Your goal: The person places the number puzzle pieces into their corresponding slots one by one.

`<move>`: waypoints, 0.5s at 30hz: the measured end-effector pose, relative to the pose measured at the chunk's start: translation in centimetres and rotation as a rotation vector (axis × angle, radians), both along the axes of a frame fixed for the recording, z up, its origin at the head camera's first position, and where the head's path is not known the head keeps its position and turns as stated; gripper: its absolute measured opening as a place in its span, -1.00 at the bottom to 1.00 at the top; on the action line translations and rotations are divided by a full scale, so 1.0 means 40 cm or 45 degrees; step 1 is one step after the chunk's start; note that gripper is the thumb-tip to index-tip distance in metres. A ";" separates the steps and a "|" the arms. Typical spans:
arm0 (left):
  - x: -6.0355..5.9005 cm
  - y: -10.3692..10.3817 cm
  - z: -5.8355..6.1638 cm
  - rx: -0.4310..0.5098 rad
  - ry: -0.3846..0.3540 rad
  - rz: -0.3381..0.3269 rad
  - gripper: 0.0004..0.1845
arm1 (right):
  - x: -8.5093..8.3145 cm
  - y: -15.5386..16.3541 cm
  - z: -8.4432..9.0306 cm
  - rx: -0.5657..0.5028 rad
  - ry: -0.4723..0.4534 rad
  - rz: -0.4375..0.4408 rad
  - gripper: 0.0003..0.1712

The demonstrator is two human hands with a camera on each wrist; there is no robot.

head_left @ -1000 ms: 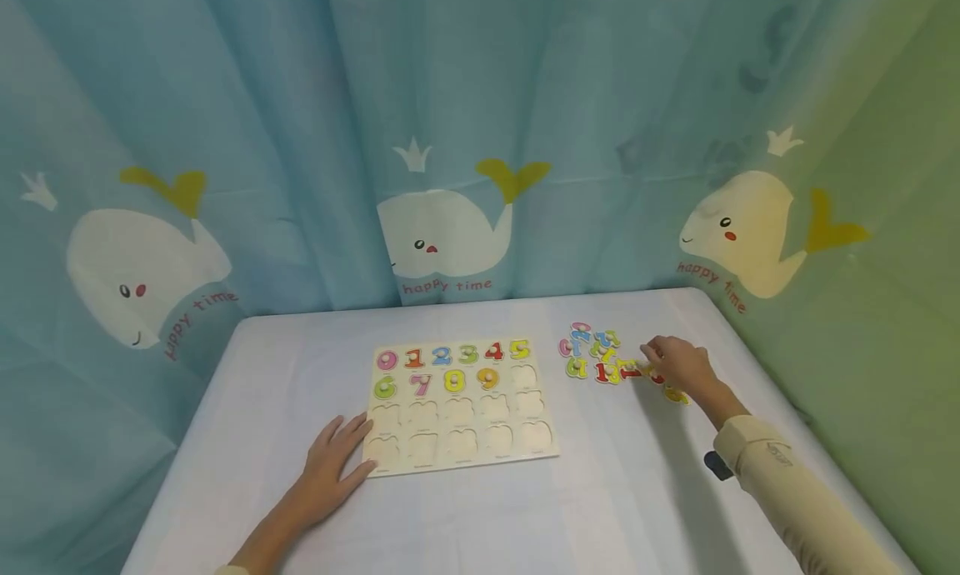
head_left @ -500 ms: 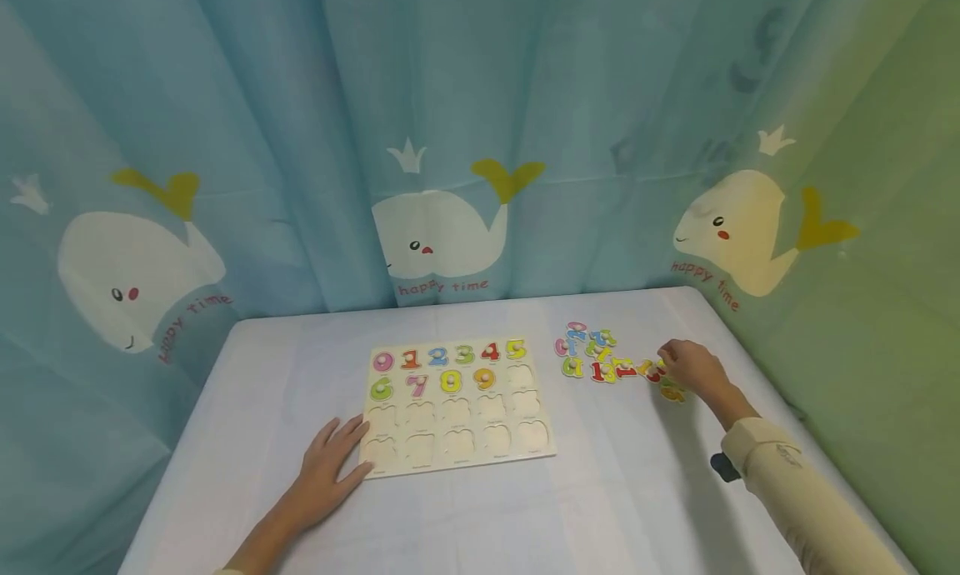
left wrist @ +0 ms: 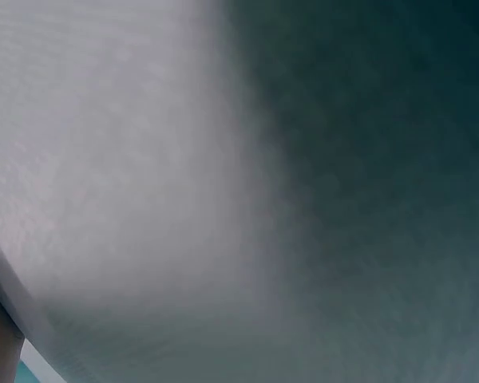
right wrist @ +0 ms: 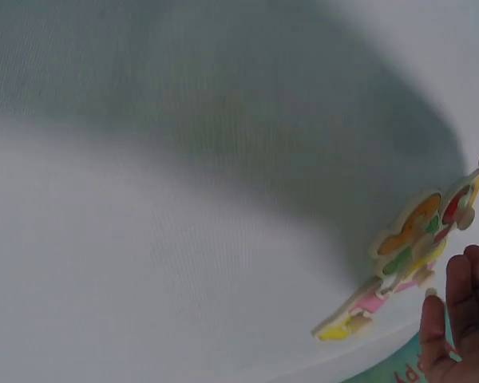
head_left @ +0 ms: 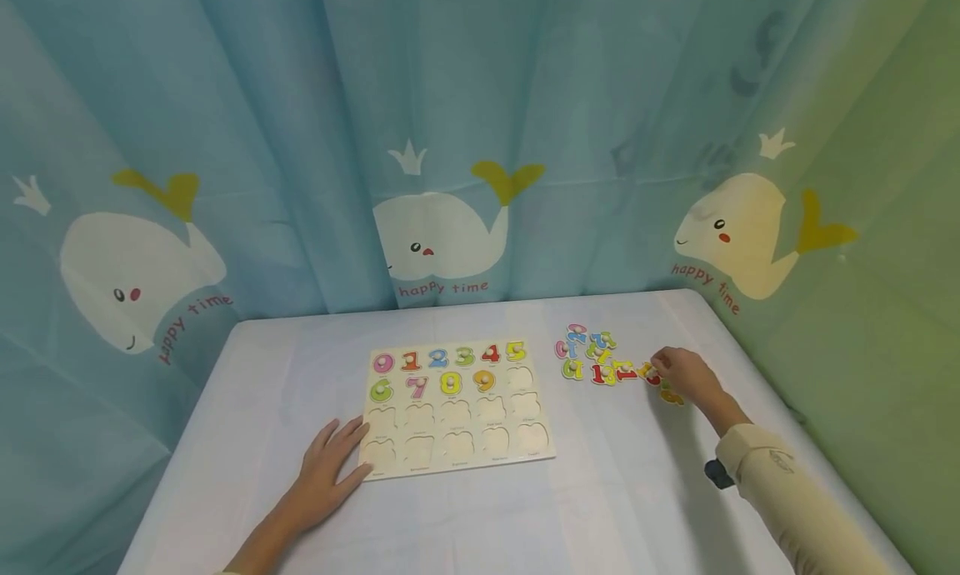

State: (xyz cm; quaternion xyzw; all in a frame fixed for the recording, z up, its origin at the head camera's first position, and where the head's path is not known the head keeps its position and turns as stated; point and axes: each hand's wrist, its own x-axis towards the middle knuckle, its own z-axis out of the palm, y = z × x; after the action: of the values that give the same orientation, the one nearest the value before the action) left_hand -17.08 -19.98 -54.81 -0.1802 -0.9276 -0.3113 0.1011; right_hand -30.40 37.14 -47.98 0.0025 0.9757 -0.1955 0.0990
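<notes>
A wooden number puzzle board [head_left: 457,408] lies at the table's middle, with coloured numbers 0 to 9 set in its two back rows and bare cut-outs in front. My left hand [head_left: 330,467] lies flat, fingers spread, touching the board's front left corner. Loose number pieces [head_left: 596,357] are heaped to the right of the board. My right hand [head_left: 681,375] rests at the right end of the heap, fingertips on a red piece [head_left: 651,377]. The right wrist view shows fairly straight fingers [right wrist: 455,319] beside several pieces [right wrist: 403,255], nothing between them. The left wrist view is blurred cloth.
A white cloth covers the table [head_left: 600,508]. Blue curtains printed with whales [head_left: 442,225] hang close behind it and on both sides. A yellow piece [head_left: 671,397] lies just under my right wrist. The table's right edge runs near my right forearm.
My right hand slid right along the loose pieces, then came back slightly left and nearer. The left hand and the board stayed where they were.
</notes>
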 end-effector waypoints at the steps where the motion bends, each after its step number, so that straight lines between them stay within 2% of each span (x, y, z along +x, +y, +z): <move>1: -0.001 0.000 -0.002 -0.003 -0.005 0.002 -0.40 | 0.000 -0.001 -0.004 -0.017 0.002 -0.010 -0.68; 8: 0.003 -0.003 -0.002 -0.014 0.000 0.012 -0.40 | 0.000 -0.018 -0.034 -0.157 0.074 -0.042 -0.69; 15: 0.001 -0.001 -0.003 -0.018 -0.026 0.017 -0.40 | -0.006 -0.058 -0.027 -0.234 0.067 -0.010 -0.69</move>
State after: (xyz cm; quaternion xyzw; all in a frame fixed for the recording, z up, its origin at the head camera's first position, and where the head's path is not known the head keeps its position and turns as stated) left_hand -17.04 -20.02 -54.92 -0.1715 -0.9320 -0.3057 0.0923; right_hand -30.62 34.82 -49.06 -0.0080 0.9559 -0.2846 0.0722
